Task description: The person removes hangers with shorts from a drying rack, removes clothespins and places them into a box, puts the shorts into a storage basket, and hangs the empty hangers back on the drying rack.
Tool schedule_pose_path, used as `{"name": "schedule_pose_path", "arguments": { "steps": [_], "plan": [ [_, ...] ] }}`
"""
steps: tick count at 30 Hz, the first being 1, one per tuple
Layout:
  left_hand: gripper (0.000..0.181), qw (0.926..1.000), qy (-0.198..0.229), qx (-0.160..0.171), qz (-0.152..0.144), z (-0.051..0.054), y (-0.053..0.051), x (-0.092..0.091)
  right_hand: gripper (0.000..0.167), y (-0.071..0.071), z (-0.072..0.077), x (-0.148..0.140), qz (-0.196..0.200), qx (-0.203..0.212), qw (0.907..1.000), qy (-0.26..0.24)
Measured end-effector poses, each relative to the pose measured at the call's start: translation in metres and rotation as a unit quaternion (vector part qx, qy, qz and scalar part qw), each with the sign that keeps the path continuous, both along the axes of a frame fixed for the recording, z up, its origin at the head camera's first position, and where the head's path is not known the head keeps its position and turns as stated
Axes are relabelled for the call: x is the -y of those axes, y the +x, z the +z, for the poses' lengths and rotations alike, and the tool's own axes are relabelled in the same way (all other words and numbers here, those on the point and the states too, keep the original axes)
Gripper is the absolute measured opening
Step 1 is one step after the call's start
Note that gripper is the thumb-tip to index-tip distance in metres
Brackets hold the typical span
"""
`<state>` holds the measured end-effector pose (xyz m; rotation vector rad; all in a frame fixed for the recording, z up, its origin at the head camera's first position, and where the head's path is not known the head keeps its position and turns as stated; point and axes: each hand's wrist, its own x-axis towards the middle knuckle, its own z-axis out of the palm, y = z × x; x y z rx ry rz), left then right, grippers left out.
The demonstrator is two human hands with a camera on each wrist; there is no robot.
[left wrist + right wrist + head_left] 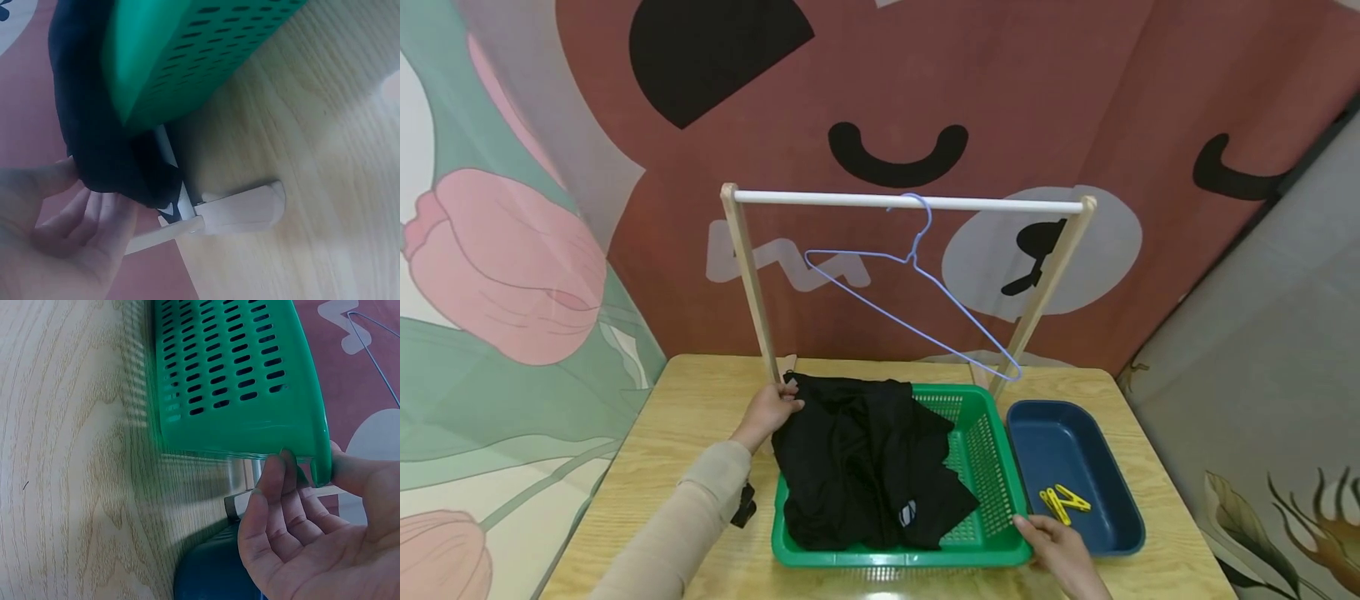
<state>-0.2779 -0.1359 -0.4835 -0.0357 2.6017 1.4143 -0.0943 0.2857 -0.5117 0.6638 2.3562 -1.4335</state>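
A green basket (992, 467) with slotted sides holds a crumpled black garment (850, 458), which bears a small pale logo and hangs over the far left corner. My left hand (769, 414) pinches the garment at that corner, thumb on one side and fingers beneath; whether it also grips the rim under the cloth is hidden. At the near right corner, my right hand (1056, 550) holds the basket rim, and the right wrist view shows its fingers (275, 481) curled under the green edge. The basket looks tipped up from the wood in both wrist views.
A blue hanger (913, 258) hangs from the white bar (850, 199) of a wooden rack behind the basket. To the right, a dark blue tray (1052, 433) contains yellow clothespins (1063, 502). A small black object (745, 506) lies on the wooden table (700, 400) beside my left forearm.
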Motion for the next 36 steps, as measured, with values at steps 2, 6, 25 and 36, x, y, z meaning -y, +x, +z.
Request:
{"name": "schedule_pose_path", "arguments": {
  "steps": [2, 6, 25, 36],
  "plan": [
    [0.035, 1.0000, -0.003, -0.004, 0.001, -0.001, 0.000, 0.002, 0.082, 0.000, 0.000, 0.000, 0.000, -0.001, 1.0000, 0.001],
    [0.029, 0.9992, -0.023, -0.025, 0.019, -0.003, 0.001, 0.007, 0.079, 0.000, 0.000, 0.001, -0.001, -0.002, 1.0000, -0.001],
    [0.022, 0.9957, -0.049, -0.077, 0.016, 0.018, 0.013, 0.002, 0.072, 0.001, -0.002, 0.004, -0.011, -0.010, 0.9999, -0.007],
    [0.016, 0.9952, 0.009, -0.087, -0.044, 0.034, 0.044, -0.035, 0.069, 0.002, -0.002, 0.001, -0.002, -0.027, 0.9991, 0.031]
  ]
}}
